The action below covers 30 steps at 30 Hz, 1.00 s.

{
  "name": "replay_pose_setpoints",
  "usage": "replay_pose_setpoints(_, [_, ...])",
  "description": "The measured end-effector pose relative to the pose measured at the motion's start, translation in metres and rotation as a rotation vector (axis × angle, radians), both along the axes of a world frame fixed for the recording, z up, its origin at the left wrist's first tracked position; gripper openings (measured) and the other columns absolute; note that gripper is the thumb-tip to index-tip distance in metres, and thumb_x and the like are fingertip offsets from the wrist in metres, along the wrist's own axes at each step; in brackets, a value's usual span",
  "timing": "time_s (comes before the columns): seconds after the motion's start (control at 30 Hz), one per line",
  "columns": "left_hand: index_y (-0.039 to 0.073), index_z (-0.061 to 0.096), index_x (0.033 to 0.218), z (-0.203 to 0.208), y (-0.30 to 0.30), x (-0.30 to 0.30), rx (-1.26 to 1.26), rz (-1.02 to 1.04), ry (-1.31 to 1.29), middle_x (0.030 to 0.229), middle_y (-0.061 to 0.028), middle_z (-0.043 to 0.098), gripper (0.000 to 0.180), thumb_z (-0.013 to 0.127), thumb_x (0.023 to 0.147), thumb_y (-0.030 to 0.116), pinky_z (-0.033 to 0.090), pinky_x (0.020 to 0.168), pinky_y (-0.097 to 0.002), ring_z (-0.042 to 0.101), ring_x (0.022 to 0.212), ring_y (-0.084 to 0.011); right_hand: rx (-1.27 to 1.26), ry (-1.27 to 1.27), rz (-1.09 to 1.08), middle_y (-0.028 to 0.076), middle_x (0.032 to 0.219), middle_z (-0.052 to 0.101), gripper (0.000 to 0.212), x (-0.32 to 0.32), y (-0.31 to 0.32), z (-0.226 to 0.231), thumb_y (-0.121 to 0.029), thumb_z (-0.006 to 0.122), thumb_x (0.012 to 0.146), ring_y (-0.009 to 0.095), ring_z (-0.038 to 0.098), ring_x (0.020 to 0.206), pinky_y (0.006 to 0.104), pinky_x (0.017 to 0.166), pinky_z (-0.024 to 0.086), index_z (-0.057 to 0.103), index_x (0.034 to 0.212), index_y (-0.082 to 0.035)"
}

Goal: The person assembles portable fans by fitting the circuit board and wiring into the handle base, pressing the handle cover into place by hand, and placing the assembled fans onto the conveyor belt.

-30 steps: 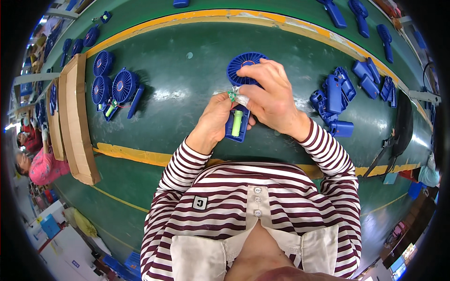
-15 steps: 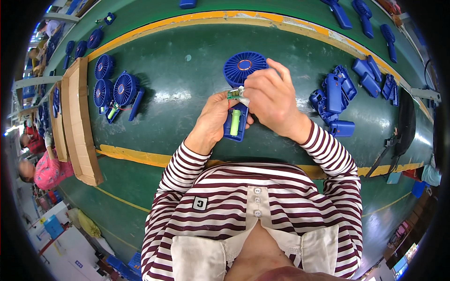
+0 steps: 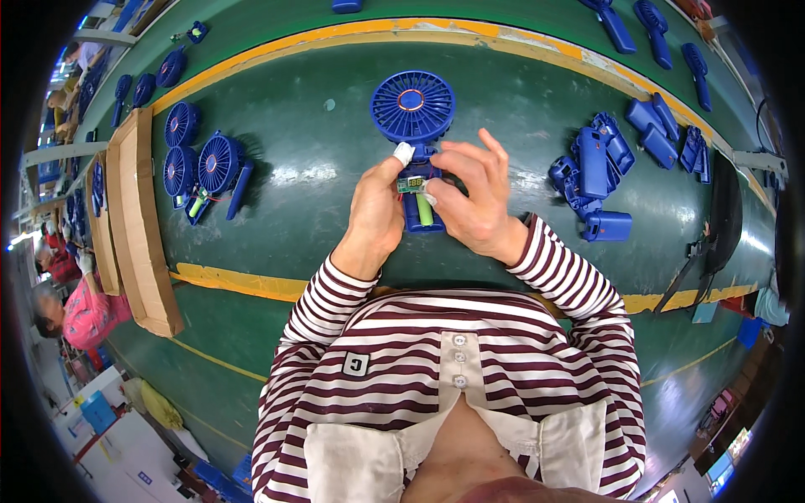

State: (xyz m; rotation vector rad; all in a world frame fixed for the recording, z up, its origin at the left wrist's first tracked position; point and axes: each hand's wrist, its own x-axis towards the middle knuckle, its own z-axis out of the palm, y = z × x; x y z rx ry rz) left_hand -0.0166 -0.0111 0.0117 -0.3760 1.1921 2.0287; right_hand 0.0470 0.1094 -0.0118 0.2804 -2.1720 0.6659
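A blue handheld fan (image 3: 412, 106) lies in front of me, its round grille pointing away and its handle toward me. The handle is open and shows a light green battery cell (image 3: 425, 211). Across the handle sits a small green circuit board (image 3: 411, 184) with a digit display. My left hand (image 3: 375, 208) grips the handle from the left, its white-covered thumb at the fan's neck. My right hand (image 3: 476, 197) pinches at the board's right edge with a white-covered thumb; its index finger touches near the neck and the other fingers are raised. My fingers partly hide the handle.
Several blue fans (image 3: 220, 163) with open handles stand at the left beside a cardboard tray (image 3: 138, 226). Blue handle shells (image 3: 592, 163) are piled at the right. A black strap bag (image 3: 726, 222) lies farther right. More blue fans (image 3: 651, 33) rest beyond the yellow-edged strip.
The fan has shifted left and turned straighter. My left thumb has moved from the board to the neck. My right hand has come lower, its thumb now at the board's right edge.
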Motion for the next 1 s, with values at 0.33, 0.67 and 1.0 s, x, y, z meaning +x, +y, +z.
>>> replay_pose_setpoints(0.33, [-0.002, 0.057, 0.091, -0.006, -0.004, -0.001, 0.008, -0.034, 0.073, 0.087, -0.0074, 0.06, 0.019, 0.046, 0.087, 0.013, 0.047, 0.069, -0.0277, 0.057, 0.076, -0.014, 0.102, -0.112, 0.101, 0.004, 0.081, 0.056, 0.011, 0.002, 0.018, 0.013, -0.005, 0.062, 0.064, 0.021, 0.055, 0.091, 0.0511, 0.095, 0.031, 0.058, 0.074, -0.005])
replay_pose_setpoints(0.67, [-0.005, 0.048, 0.108, 0.022, 0.005, -0.005, 0.099, -0.138, -0.062, 0.099, -0.0141, 0.058, 0.032, 0.034, 0.092, 0.018, 0.048, 0.08, -0.0379, 0.059, 0.089, -0.0241, -0.283, -0.404, 0.257, 0.012, 0.093, 0.052, 0.015, -0.007, 0.034, 0.039, 0.007, 0.058, 0.067, 0.03, 0.055, 0.08, 0.0349, 0.066, 0.046, 0.054, 0.081, 0.004])
replay_pose_setpoints(1.0, [-0.003, 0.044, 0.113, 0.013, -0.003, -0.011, 0.239, -0.256, -0.072, 0.102, -0.0156, 0.058, 0.036, 0.03, 0.093, 0.022, 0.05, 0.078, -0.0404, 0.061, 0.087, -0.0296, -0.379, -0.568, 0.337, 0.011, 0.095, 0.049, 0.007, -0.012, 0.035, 0.05, 0.011, 0.049, 0.077, 0.02, 0.058, 0.065, 0.0271, 0.051, 0.05, 0.051, 0.082, 0.007])
